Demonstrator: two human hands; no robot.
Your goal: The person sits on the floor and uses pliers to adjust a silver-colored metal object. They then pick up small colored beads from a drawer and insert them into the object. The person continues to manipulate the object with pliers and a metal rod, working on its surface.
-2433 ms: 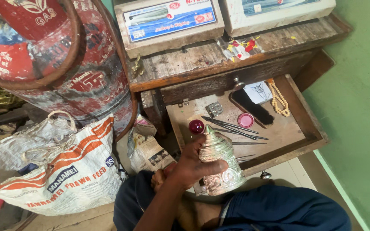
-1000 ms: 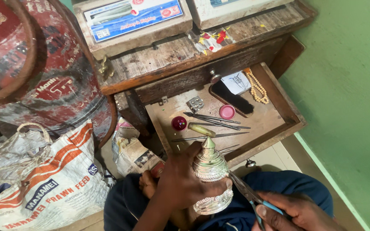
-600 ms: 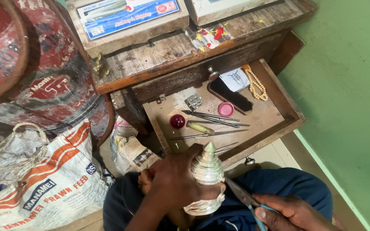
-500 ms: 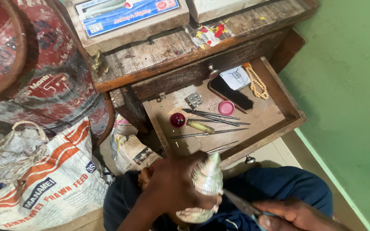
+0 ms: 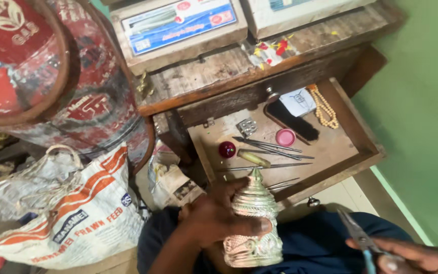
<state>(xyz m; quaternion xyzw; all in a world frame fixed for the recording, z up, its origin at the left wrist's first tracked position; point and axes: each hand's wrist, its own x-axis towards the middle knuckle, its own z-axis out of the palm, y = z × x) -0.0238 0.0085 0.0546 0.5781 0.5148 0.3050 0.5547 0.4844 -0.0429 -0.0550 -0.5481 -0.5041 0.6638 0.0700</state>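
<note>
We see the left hand wrapped around an embossed silver metal crown-shaped ornament, upright over the lap just below the open wooden drawer; the right hand grips blue-handled metal pliers at lower right, apart from the ornament; thin metal tools and a pink round lid lie in the drawer

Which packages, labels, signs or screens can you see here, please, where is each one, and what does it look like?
Boxy weighing scale with blue and white label panel: on the wooden bench, top centre.
Second pale box with bluish panel: right of it, cut off by the frame.
White woven sack with orange and blue print: floor, lower left.
Red gas cylinder with worn painted markings: upper left.
Small white printed card: in the open drawer.
</note>
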